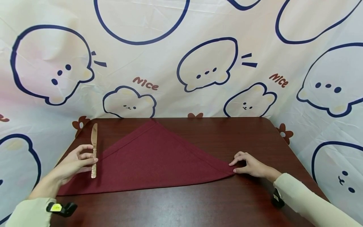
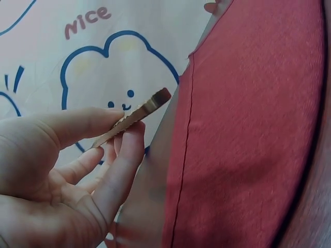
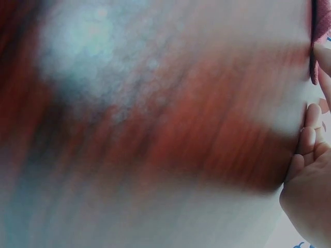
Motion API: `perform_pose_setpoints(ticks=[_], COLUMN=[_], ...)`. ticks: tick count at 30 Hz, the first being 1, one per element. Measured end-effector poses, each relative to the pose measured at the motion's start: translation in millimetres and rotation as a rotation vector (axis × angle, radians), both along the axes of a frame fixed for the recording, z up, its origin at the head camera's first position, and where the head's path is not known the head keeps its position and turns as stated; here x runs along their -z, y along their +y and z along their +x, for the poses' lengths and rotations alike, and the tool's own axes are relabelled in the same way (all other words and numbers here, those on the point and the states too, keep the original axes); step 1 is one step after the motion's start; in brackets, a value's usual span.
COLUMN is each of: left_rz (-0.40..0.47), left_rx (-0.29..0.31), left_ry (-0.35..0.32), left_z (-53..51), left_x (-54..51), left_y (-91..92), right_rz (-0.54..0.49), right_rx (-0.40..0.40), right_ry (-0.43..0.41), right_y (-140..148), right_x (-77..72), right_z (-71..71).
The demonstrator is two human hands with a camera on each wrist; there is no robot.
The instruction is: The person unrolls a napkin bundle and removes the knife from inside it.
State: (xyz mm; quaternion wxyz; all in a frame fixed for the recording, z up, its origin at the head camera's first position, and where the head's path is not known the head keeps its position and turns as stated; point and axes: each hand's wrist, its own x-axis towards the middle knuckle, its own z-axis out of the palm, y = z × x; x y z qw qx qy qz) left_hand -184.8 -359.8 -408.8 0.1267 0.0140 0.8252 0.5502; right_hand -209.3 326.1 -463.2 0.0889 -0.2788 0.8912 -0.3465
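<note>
A dark red cloth napkin (image 1: 158, 157), folded into a triangle, lies with its long edge towards me and its peak at the table's far edge. Between the thumb and fingers of my left hand (image 1: 75, 162) is a gold table knife (image 1: 94, 138), held upright in the head view over the cloth's left part. Its patterned handle (image 2: 137, 113) shows end-on in the left wrist view. My right hand (image 1: 250, 164) pinches the napkin's right corner. In the right wrist view that hand (image 3: 310, 170) is partly cut off at the edge, beside a bit of cloth (image 3: 324, 23).
The napkin lies on a dark brown wooden table (image 1: 175, 208) with rounded far corners. Behind it and at both sides hangs a pale sheet (image 1: 164, 63) printed with cartoon outlines. Table surface shows in front of the cloth and to its right.
</note>
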Motion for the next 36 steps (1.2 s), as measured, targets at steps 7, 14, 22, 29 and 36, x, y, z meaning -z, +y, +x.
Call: perform_pose_setpoints(ticks=[7,14,22,29,36], left_rz=[0.024,0.029,0.035,0.079,0.120], left_rx=[0.002,0.006,-0.002,-0.004,-0.004], left_ry=[0.005,-0.001,0.006,0.004,-0.001], left_z=[-4.6,-8.6,-12.8,-15.9,-20.1], left_x=[-2.3,-4.8,-9.2,-11.4,-14.4], left_y=[16.2,29.9,44.2,57.8,72.3], right_rz=[0.003,-0.002,-0.011,0.001,0.000], right_rx=[-0.003,-0.003,-0.005,-0.005,-0.002], right_ry=[-0.002,-0.001,-0.002,-0.010,-0.009], right_y=[-0.2,-0.4,0.0,-0.3,0.1], right_x=[0.3,1.2,1.5,-0.1,-0.3], right_z=[-0.5,-0.7,-1.1,-1.9,-1.3])
